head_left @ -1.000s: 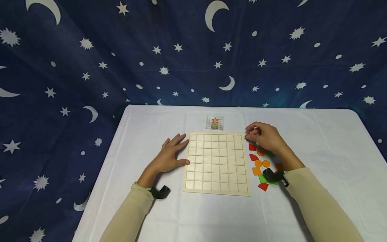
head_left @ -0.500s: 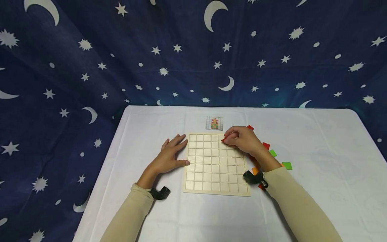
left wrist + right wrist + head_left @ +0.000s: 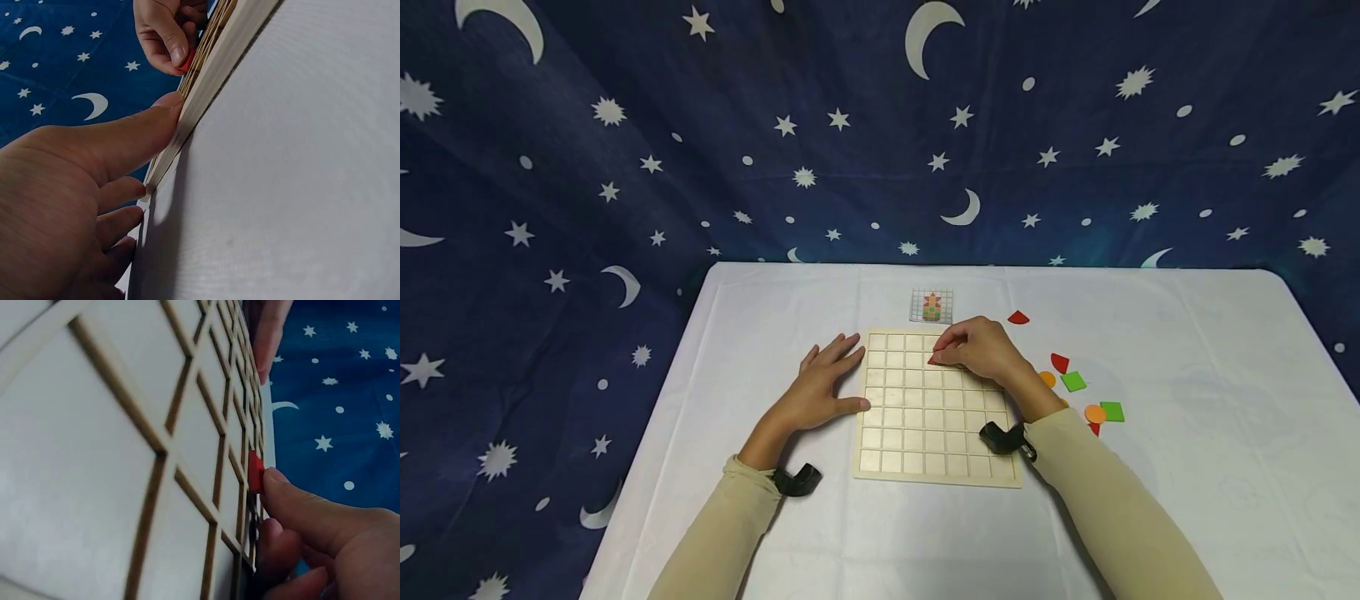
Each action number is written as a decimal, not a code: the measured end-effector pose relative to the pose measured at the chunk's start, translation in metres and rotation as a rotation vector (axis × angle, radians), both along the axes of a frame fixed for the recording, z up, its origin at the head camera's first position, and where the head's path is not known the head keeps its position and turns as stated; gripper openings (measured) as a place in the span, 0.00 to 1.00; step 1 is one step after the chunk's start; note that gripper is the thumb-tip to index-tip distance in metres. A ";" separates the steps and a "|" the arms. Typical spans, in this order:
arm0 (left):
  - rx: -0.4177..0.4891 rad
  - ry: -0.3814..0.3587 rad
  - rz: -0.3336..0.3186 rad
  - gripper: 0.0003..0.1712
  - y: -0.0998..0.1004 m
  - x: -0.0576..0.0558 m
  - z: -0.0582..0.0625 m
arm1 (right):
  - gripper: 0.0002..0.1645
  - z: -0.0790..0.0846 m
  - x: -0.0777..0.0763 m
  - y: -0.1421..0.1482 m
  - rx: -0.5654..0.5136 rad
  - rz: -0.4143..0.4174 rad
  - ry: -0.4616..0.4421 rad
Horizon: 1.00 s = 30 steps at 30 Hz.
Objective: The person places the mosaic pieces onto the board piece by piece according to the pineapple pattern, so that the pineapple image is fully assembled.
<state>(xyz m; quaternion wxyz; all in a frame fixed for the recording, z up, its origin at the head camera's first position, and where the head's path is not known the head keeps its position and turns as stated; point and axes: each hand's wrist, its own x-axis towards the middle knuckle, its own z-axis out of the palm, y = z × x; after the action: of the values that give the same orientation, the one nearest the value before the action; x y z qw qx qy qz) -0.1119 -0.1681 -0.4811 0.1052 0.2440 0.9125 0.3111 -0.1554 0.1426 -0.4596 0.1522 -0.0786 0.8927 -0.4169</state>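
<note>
My right hand [image 3: 981, 350] pinches a small red piece [image 3: 255, 472] between thumb and fingers, low over the upper middle of a pale wooden grid board [image 3: 917, 421]. In the head view only a pointed tip of that red piece shows, the rest being covered by the fingers. My left hand [image 3: 820, 387] lies at the board's left edge with its fingers spread, the thumb tip and index finger touching the rim. From the left wrist, the thumb [image 3: 140, 134] is seen pressing against the wooden edge.
Beyond the board lies a small pattern card [image 3: 932, 306] with a coloured figure on a grid. Right of the board are loose flat pieces: a red quarter circle [image 3: 1018, 317], a green square [image 3: 1112, 412], an orange disc [image 3: 1095, 413] and several others, some behind the right forearm.
My right hand has moved left from the loose pieces to over the board, carrying the red piece. The left hand has stayed at the board's edge.
</note>
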 end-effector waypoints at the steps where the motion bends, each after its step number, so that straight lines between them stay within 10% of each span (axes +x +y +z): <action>1: 0.000 0.004 -0.001 0.52 0.000 0.000 0.000 | 0.06 0.000 0.000 0.000 0.010 0.003 0.004; 30: 0.014 -0.008 0.006 0.52 0.000 0.000 -0.001 | 0.08 0.000 -0.002 0.006 0.000 0.066 -0.075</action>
<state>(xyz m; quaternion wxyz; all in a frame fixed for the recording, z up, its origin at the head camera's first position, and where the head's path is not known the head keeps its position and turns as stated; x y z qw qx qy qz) -0.1119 -0.1681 -0.4816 0.1063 0.2404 0.9107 0.3187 -0.1572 0.1484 -0.4596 0.1994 -0.0923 0.8831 -0.4145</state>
